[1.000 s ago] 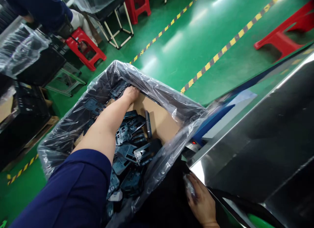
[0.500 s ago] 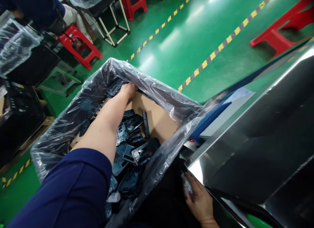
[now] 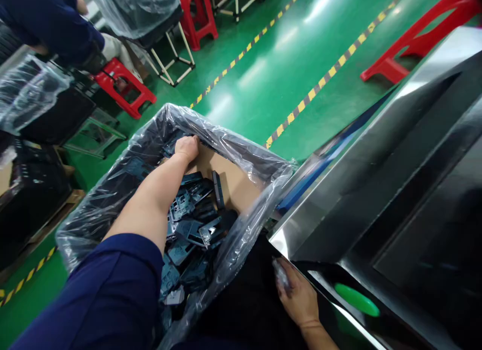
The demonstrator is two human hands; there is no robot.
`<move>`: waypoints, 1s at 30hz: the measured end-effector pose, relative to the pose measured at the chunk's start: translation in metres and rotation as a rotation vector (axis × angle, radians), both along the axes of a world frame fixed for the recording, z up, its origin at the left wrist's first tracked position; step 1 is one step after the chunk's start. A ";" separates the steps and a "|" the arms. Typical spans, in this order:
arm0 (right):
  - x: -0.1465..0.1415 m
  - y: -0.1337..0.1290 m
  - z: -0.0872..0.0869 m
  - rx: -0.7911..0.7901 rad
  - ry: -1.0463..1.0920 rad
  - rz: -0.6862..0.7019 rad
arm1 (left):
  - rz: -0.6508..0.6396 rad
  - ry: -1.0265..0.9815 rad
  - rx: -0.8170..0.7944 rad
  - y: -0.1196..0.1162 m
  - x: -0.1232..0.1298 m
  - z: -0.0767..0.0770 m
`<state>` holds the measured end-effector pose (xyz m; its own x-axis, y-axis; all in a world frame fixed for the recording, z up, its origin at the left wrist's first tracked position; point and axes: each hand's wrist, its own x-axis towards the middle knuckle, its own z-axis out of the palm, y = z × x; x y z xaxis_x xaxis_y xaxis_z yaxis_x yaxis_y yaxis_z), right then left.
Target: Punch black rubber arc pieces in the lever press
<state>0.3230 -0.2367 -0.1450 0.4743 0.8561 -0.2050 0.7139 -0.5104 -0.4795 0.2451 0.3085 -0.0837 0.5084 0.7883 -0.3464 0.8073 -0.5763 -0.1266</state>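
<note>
My left arm reaches deep into a bin lined with a clear plastic bag. At its far corner my left hand is closed, its fingers curled downward beside dark plastic parts; what they grip is hidden. Several dark molded plastic casings lie in a jumbled heap under the forearm, on a brown cardboard sheet. Low on the right, my right hand is closed around a small crumpled piece of clear plastic, next to the metal edge of a machine.
A shiny metal machine chute slants along the right, with a green oval near its base. Red stools stand on the green floor beyond the bin. A person in dark blue sits at upper left.
The view has shifted, showing more of the metal machine. My left hand has drawn slightly back toward me and left within the bin. The right hand keeps its hold on the clear plastic.
</note>
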 end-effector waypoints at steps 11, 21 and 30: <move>0.000 0.019 -0.002 0.141 -0.037 0.051 | 0.201 -0.546 0.441 -0.054 -0.098 0.114; -0.027 0.038 0.076 0.661 0.007 0.044 | 0.097 -0.737 0.449 -0.115 -0.166 0.183; -0.055 0.122 0.203 0.831 0.374 0.006 | -0.006 -1.009 0.203 -0.181 -0.191 0.217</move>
